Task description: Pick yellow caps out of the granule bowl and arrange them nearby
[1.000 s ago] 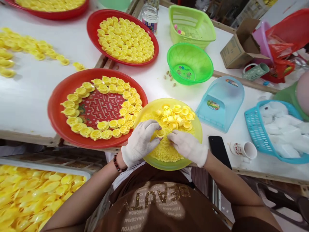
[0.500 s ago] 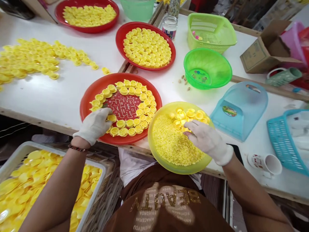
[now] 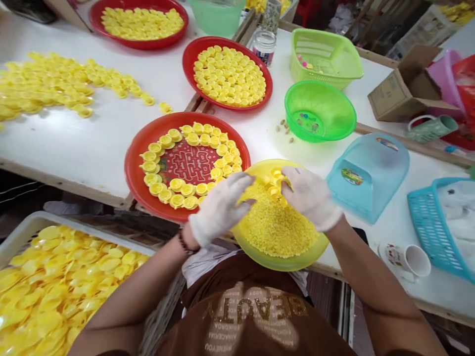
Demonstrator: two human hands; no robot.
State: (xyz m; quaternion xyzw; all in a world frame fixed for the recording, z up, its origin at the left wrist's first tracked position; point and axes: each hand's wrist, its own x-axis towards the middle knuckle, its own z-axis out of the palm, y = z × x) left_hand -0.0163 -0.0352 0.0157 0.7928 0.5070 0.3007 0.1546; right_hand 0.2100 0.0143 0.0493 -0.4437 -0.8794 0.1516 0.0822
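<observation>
Foremost, one yellow bowl (image 3: 284, 265) of small yellow beads (image 3: 278, 232); yellow cups (image 3: 275, 187) heaped at its far side, at the right hand's (image 3: 311, 198) fingertips. Left hand (image 3: 222, 207), gloved: thumb and fingers well parted, nothing between them, over the bowl's left rim. Right hand, gloved: fingers curved against the cups; whether one is gripped is unclear. Beside the bowl, left: one red tray (image 3: 135, 168), cups in a ring. Farther: one green bowl (image 3: 336, 111).
</observation>
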